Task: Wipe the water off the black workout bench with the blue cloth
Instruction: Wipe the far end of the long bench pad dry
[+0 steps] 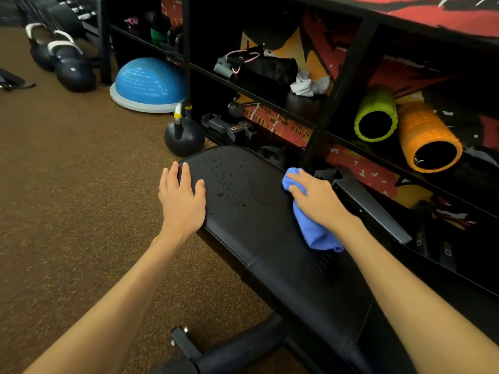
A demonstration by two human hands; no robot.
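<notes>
The black workout bench (243, 225) has a smooth, faintly shiny, leather-like cover, and water drops (229, 184) stand on it in glossy beads between the left hand (181, 201) and the right hand (318, 198). The blue cloth (316, 233) gripped in the right hand is soft, matt and finely napped (microfibre, by its look). Left of the left hand, the brown speckled floor (81, 198) is matt and grainy.

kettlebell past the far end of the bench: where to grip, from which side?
Grip the kettlebell by its top handle, the yellow-banded loop standing upright over the round body. Come from above and the open floor side on the left; the shelf unit crowds its right and the bench its near side.
</notes>
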